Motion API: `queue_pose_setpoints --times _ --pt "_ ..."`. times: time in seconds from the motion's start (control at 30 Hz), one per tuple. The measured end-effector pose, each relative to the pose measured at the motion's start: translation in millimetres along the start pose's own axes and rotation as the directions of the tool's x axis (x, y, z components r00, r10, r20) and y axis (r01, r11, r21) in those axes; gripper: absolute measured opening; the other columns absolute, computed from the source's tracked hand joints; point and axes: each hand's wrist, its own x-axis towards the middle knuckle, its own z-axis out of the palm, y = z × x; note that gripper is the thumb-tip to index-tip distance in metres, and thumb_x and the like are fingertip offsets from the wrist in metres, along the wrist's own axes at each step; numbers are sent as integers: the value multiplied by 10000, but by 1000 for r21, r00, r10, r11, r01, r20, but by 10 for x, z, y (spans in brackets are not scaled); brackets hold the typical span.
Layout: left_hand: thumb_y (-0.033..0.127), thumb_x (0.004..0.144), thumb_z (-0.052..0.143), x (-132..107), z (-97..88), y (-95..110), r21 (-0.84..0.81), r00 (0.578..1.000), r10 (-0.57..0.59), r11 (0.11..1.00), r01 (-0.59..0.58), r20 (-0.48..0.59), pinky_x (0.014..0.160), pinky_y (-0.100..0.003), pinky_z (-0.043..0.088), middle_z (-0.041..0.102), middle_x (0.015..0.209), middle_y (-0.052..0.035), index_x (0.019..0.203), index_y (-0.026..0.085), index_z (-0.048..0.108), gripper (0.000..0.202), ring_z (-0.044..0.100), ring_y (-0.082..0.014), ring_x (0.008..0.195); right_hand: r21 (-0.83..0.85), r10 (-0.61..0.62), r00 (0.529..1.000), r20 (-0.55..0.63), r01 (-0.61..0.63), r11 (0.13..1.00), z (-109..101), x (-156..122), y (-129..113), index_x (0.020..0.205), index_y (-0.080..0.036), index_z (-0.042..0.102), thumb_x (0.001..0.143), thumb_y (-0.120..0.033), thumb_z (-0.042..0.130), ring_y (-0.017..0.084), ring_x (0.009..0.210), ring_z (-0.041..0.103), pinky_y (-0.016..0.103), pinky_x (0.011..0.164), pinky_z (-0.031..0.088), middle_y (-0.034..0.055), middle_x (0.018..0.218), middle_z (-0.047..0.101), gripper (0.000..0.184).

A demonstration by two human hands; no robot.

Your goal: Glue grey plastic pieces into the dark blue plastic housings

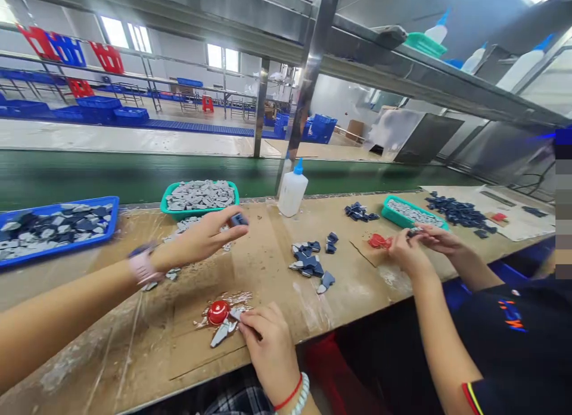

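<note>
The small dark-blue plastic piece (239, 219) sits pinched between the thumb and fingertips of my left hand (206, 236), held above the worn wooden benchtop (268, 266), just in front of the teal plastic tray of grey pieces (200, 196). From where I watch, that hand is stretched well forward and to the left, while my right hand (267, 340) stays close to the near edge, fingers curled down on a light-grey flat piece (226, 330) that lies just beside a red round cap (218, 312). So the blue piece lies up and away from the right hand, across bare bench, and the left hand alone has it. I judge the grey piece's long axis to run diagonally, from lower left toward the right hand's fingertips. A white squeeze bottle with a blue tip (292, 190) stands further back. At the right, another person's hands (420, 243) are closed on something small; I cannot tell what.
</note>
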Motion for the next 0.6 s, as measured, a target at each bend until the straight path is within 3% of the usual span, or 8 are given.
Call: queue_pose_setpoints --times 0.1,0.17,0.23,0.3,0.4,0.5,0.6 --pt "490 943 384 -936 -118 -6 -124 990 -120 986 109 -79 656 -236 455 607 760 -11 916 197 553 339 568 -163 699 91 63 996 -61 -58 994 -43 -3 -5 859 -193 769 804 -68 677 211 783 635 332 696 529 60 824 726 165" --pt "529 915 444 -1404 12 -4 -292 951 -295 921 258 -89 628 -232 458 598 740 0 913 234 564 318 568 -171 687 256 149 983 -103 -119 959 -96 17 -73 875 -205 769 822 -172 692 194 754 662 302 661 553 57 829 724 100" --pt "582 879 493 -1689 241 43 -449 892 -450 806 386 -42 641 -240 452 595 781 3 942 272 581 328 558 -178 708 440 201 974 -105 -136 888 -119 43 -199 878 -212 771 816 -276 715 190 735 688 278 626 576 58 828 726 105" --pt "633 853 512 -1804 479 141 -552 838 -545 703 449 -12 700 -249 438 577 829 10 1015 310 589 369 540 -180 757 557 180 979 -94 -98 825 -94 55 -358 878 -224 772 806 -310 731 195 742 705 276 626 595 58 830 728 120" --pt "699 783 567 -1794 710 298 -669 789 -611 616 416 -72 810 -252 416 576 895 20 1080 332 587 472 533 -194 878 540 58 992 -109 10 842 -7 29 -579 907 -273 773 814 -217 724 188 755 707 283 650 601 44 840 731 119" --pt "686 771 597 -1767 783 350 -725 819 -566 602 334 -93 840 -264 431 619 966 16 1094 320 571 489 571 -208 908 451 -67 989 -130 119 885 66 -22 -712 949 -324 767 800 -118 719 179 738 704 283 657 599 23 829 736 259" --pt "580 849 577 -1776 800 343 -662 865 -483 693 285 -133 856 -261 452 635 1041 3 1120 312 568 381 600 -209 944 409 -131 982 -135 176 895 121 -65 -759 989 -352 759 794 -88 720 166 712 698 258 623 593 12 820 732 330"
